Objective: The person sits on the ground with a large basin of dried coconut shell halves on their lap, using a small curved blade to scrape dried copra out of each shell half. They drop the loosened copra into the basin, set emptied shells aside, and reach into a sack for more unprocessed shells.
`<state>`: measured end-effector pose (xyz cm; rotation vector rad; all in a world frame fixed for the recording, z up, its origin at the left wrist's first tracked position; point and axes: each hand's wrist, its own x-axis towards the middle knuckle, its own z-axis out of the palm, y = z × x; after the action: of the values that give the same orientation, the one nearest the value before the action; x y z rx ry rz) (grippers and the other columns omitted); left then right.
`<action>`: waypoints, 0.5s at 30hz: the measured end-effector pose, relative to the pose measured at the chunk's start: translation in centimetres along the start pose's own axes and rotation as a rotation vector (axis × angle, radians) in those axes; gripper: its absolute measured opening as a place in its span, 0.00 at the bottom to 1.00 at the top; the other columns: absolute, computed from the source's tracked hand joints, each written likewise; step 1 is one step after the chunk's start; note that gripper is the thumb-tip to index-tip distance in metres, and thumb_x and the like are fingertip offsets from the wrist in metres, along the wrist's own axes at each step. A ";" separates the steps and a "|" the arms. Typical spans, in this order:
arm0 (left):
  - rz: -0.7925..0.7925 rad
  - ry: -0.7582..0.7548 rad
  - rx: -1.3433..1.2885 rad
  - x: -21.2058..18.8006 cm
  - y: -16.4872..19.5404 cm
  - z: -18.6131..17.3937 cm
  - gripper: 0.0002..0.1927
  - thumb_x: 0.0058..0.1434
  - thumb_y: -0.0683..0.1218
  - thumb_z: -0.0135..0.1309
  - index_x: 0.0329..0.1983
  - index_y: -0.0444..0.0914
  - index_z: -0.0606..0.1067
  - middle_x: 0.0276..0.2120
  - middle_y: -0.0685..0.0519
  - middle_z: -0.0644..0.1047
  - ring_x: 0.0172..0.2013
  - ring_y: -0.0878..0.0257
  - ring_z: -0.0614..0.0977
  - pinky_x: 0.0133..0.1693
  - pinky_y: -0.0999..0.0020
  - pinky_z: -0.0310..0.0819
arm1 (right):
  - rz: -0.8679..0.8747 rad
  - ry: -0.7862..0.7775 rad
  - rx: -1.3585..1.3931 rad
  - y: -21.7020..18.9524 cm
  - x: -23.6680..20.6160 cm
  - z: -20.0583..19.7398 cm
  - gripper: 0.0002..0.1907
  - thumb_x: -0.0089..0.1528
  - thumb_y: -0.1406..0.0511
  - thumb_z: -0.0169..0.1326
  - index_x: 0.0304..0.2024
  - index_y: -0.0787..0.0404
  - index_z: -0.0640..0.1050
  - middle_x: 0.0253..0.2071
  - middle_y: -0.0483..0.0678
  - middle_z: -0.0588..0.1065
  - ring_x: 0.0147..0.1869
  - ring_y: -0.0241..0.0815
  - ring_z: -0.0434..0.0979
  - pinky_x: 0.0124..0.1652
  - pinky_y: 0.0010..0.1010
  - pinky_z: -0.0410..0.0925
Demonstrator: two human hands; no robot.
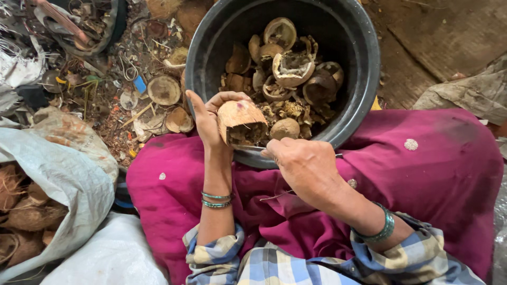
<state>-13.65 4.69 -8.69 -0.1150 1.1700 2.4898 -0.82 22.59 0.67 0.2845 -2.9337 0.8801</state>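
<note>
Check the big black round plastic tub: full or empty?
Partly full. The black round plastic tub holds a heap of broken brown coconut shell pieces well below its rim; bare inner wall shows above.

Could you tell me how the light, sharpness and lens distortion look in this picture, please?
Head view: soft, even daylight with no glare; the left hand and its coconut shell half are sharp; the tub interior is dim; its rim bows from wide-angle distortion; the white sack looks slightly bright.

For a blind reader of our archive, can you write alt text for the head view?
The left hand holds a coconut shell half over a black tub of shell pieces, while the right hand works at it; its tool is hidden. A white sack of husks lies left.
</note>
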 end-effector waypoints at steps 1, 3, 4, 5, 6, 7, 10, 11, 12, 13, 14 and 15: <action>-0.003 -0.013 0.027 -0.2 0.1 0.3 0.49 0.70 0.75 0.27 0.38 0.27 0.79 0.37 0.39 0.82 0.38 0.53 0.84 0.46 0.61 0.82 | -0.007 -0.011 -0.012 0.0 0.0 -0.1 0.04 0.61 0.65 0.53 0.35 0.53 0.79 0.25 0.46 0.76 0.29 0.48 0.80 0.26 0.41 0.69; 0.004 -0.030 0.162 -0.6 0.1 0.8 0.50 0.69 0.76 0.25 0.38 0.28 0.79 0.36 0.41 0.82 0.37 0.54 0.85 0.46 0.62 0.83 | -0.008 -0.093 -0.059 0.0 -0.2 -0.5 0.04 0.59 0.65 0.53 0.35 0.55 0.78 0.26 0.47 0.76 0.30 0.49 0.80 0.26 0.41 0.69; 0.013 -0.035 0.271 -1.0 0.1 1.0 0.50 0.69 0.76 0.25 0.38 0.28 0.79 0.35 0.41 0.82 0.36 0.55 0.85 0.46 0.63 0.83 | -0.008 -0.134 -0.082 0.0 -0.3 -0.5 0.04 0.58 0.65 0.52 0.35 0.56 0.77 0.27 0.48 0.77 0.31 0.50 0.81 0.27 0.41 0.70; 0.024 -0.040 0.380 -1.2 0.0 1.2 0.51 0.69 0.77 0.24 0.37 0.28 0.80 0.34 0.42 0.82 0.36 0.55 0.85 0.46 0.64 0.84 | 0.010 -0.147 -0.099 -0.1 -0.4 -0.4 0.04 0.59 0.65 0.52 0.35 0.56 0.77 0.27 0.49 0.77 0.31 0.50 0.81 0.27 0.42 0.70; -0.017 -0.055 0.346 -1.2 -0.1 1.4 0.51 0.69 0.76 0.24 0.38 0.28 0.80 0.35 0.42 0.82 0.36 0.56 0.85 0.46 0.64 0.84 | 0.028 -0.161 -0.114 -0.2 -0.5 -0.2 0.04 0.60 0.64 0.52 0.35 0.57 0.77 0.27 0.50 0.77 0.31 0.50 0.81 0.27 0.42 0.70; -0.061 -0.069 0.313 -1.2 -0.1 1.6 0.50 0.69 0.75 0.24 0.38 0.28 0.80 0.35 0.43 0.82 0.36 0.56 0.85 0.46 0.64 0.83 | 0.049 -0.175 -0.127 -0.4 -0.6 0.0 0.05 0.62 0.63 0.52 0.35 0.57 0.77 0.27 0.51 0.77 0.31 0.51 0.81 0.27 0.43 0.70; -0.055 -0.046 0.340 -1.1 -0.3 1.8 0.49 0.69 0.74 0.25 0.37 0.27 0.80 0.34 0.44 0.82 0.35 0.58 0.85 0.45 0.65 0.83 | 0.073 -0.192 -0.167 -0.4 -0.9 1.0 0.06 0.62 0.64 0.50 0.34 0.59 0.76 0.27 0.52 0.78 0.31 0.51 0.81 0.27 0.42 0.71; -0.029 -0.028 0.372 -1.0 -0.4 1.9 0.49 0.69 0.74 0.25 0.37 0.27 0.80 0.34 0.44 0.83 0.35 0.58 0.85 0.45 0.66 0.83 | 0.073 -0.176 -0.180 -0.3 -1.0 1.4 0.05 0.62 0.65 0.50 0.34 0.59 0.76 0.27 0.52 0.78 0.31 0.50 0.82 0.27 0.42 0.71; -0.004 -0.049 0.400 -0.8 -0.6 2.0 0.49 0.70 0.74 0.25 0.36 0.27 0.80 0.32 0.44 0.82 0.34 0.58 0.85 0.43 0.67 0.83 | 0.073 -0.159 -0.193 -0.3 -1.2 1.9 0.05 0.61 0.66 0.50 0.35 0.59 0.76 0.27 0.52 0.78 0.31 0.50 0.82 0.27 0.41 0.72; 0.022 -0.068 0.430 -0.5 -0.9 2.2 0.49 0.70 0.73 0.25 0.35 0.26 0.80 0.31 0.44 0.82 0.32 0.58 0.85 0.42 0.67 0.83 | 0.072 -0.143 -0.204 -0.2 -1.2 2.4 0.04 0.60 0.68 0.49 0.35 0.59 0.76 0.27 0.52 0.78 0.31 0.49 0.82 0.28 0.40 0.72; 0.048 -0.089 0.459 -0.3 -1.2 2.2 0.49 0.70 0.73 0.25 0.34 0.26 0.80 0.29 0.44 0.82 0.30 0.58 0.85 0.40 0.68 0.83 | 0.066 -0.130 -0.253 -0.3 -0.8 3.2 0.04 0.60 0.68 0.49 0.34 0.58 0.76 0.28 0.52 0.78 0.32 0.49 0.82 0.28 0.39 0.72; 0.164 -0.037 0.738 -0.3 -1.7 2.4 0.50 0.71 0.73 0.23 0.33 0.28 0.82 0.27 0.46 0.82 0.29 0.58 0.84 0.38 0.69 0.80 | 0.060 -0.115 -0.301 -0.4 -0.3 4.0 0.04 0.60 0.68 0.49 0.34 0.58 0.76 0.29 0.52 0.78 0.32 0.48 0.82 0.29 0.37 0.73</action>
<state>-12.52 7.42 -8.28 0.2344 2.0536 2.0056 -0.54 20.12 -2.52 0.2362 -3.1377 0.4285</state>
